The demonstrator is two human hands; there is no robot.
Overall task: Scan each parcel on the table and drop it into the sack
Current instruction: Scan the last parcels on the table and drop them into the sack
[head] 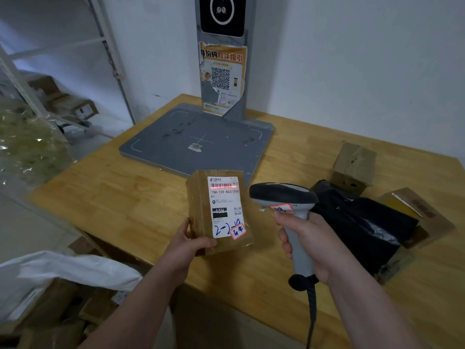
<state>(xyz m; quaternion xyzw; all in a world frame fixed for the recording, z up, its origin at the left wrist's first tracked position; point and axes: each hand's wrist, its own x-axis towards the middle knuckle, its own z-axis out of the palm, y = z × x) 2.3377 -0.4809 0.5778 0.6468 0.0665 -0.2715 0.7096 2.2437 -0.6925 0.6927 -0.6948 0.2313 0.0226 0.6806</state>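
A white woven sack (63, 270) lies low at left. The left hand (187, 244) grips a tape-wrapped brown cardboard parcel (219, 210) by its lower corner, above the wooden table (113, 197) — the right hand (308, 244) beside it clasps a grey handheld barcode scanner (284, 197), its red line across the label.

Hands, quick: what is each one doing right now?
Left hand: closed on the taped cardboard parcel, holding it label up.
Right hand: closed round the grey barcode scanner, aimed at the label.

Left hand (187, 244) gripping labelled parcel (220, 210), right hand (308, 244) aiming scanner (284, 197), red line across barcode
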